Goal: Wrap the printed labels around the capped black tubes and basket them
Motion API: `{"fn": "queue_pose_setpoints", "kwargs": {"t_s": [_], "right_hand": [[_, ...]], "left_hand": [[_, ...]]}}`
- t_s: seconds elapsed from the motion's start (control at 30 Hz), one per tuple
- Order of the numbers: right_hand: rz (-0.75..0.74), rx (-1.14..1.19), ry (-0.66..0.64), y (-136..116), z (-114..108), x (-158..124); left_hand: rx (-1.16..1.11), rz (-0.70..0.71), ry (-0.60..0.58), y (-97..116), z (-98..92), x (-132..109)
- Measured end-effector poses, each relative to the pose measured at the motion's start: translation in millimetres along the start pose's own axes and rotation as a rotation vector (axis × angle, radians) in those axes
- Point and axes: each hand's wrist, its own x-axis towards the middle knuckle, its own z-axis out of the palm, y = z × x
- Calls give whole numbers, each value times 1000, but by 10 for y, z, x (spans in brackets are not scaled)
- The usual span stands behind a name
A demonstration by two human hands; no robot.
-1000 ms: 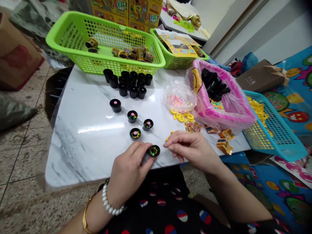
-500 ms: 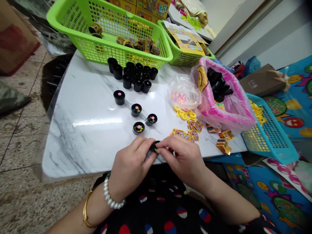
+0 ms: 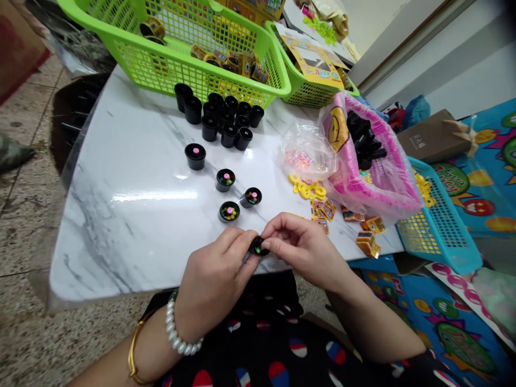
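My left hand (image 3: 220,274) grips a small black cup (image 3: 259,247) at the table's front edge; green bits show inside it. The thumb and forefinger of my right hand (image 3: 300,244) are pinched together at the cup's rim; what they hold, if anything, is hidden. Just beyond stand three black cups with coloured beads and a pink piece, one of them nearest my left hand (image 3: 229,212). Farther left is a black cup (image 3: 195,156) with a pink piece on top. Several plain black cups (image 3: 209,128) stand grouped behind.
A green basket (image 3: 177,67) stands at the back. To the right are a clear bag of small pink pieces (image 3: 308,153), yellow rings (image 3: 308,189), printed wrappers (image 3: 367,244), a pink-rimmed basket (image 3: 387,196) with black parts and a blue basket (image 3: 453,236).
My right hand's fingers have shifted slightly at the cup's rim, and more of the cup's inside shows. The camera view has moved a little, so the table appears shifted.
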Motion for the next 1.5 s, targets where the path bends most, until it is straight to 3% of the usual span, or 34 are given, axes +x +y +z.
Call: {"fn": "queue_pose_setpoints", "kwargs": {"t_s": [0.07, 0.13, 0.3, 0.4, 0.7, 0.97, 1.2, 1.33, 1.5], "right_hand": [[136, 234, -89, 16, -44, 25], [164, 316, -100, 13, -108, 28], [41, 214, 97, -34, -206, -58], [64, 201, 136, -23, -147, -90], [276, 260, -159, 38, -25, 47], [359, 431, -158, 46, 2, 82], [177, 412, -182, 142, 6, -60], [87, 294, -58, 109, -137, -177], [-101, -118, 125, -95, -546, 216]], "left_hand": [[4, -7, -8, 4, -2, -4], [-1, -13, -7, 6, -3, -10], [-1, -17, 0, 4, 0, -16], [-2, -10, 2, 4, -4, -7], [-18, -5, 9, 12, -8, -8], [15, -41, 2, 13, 4, -18], [-93, -19, 18, 13, -80, -101], [-21, -74, 119, -120, -281, -248], [223, -86, 237, -386, -422, -159]]}}
